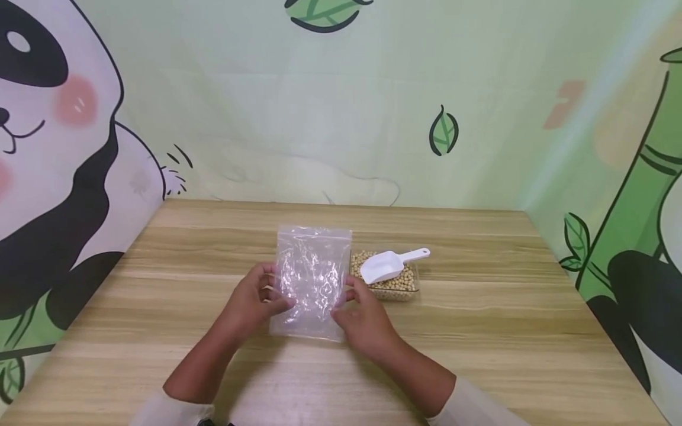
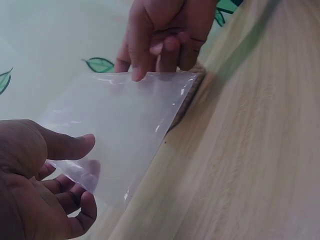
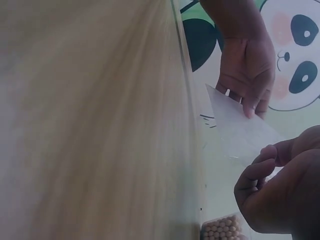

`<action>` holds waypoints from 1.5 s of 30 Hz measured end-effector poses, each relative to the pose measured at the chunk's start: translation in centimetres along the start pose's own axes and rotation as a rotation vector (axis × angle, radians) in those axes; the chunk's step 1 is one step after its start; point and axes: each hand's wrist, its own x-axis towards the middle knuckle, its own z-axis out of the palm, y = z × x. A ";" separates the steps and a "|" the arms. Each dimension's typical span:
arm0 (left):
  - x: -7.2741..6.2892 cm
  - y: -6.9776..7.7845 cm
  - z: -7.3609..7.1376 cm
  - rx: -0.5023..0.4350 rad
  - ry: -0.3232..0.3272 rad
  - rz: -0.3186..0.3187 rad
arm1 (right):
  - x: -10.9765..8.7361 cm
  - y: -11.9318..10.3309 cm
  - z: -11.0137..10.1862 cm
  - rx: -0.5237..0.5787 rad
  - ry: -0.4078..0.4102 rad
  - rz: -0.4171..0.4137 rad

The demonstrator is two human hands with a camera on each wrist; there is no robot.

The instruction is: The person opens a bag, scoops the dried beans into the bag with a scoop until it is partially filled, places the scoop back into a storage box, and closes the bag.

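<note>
A clear zip-lock bag [image 1: 311, 278], flat and with nothing in it, is held up above the table by its two side edges. My left hand [image 1: 250, 305] pinches its left edge, thumb on the near face and fingers behind. On the opposite edge, my right hand [image 1: 367, 319] grips it between thumb and curled fingers. In the left wrist view the bag [image 2: 120, 125] stretches tilted between both hands. Just right of the bag sits a clear container [image 1: 394, 294] of round beige beans [image 1: 407, 278]. A white scoop [image 1: 383, 266] lies on the beans, its handle pointing right.
The wooden table [image 1: 479, 331] runs back to a green wall [image 1: 240, 106] printed with pandas and bamboo. More printed panels stand along the left and right sides. In the right wrist view, part of the bean container [image 3: 222, 229] shows at the bottom.
</note>
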 end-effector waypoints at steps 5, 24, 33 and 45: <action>-0.4 0.4 0.5 0.061 0.020 0.078 | -0.6 -0.3 -0.4 0.002 0.008 -0.050; 0.4 0.5 2.1 0.238 0.102 0.224 | -1.8 -1.2 -1.2 -0.027 0.080 -0.104; 0.4 0.7 2.9 0.245 0.095 0.236 | -2.3 -0.8 -1.1 -0.065 0.045 -0.214; -1.0 2.3 3.8 0.212 -0.114 0.199 | -4.7 -1.3 -1.0 -0.361 0.008 -0.443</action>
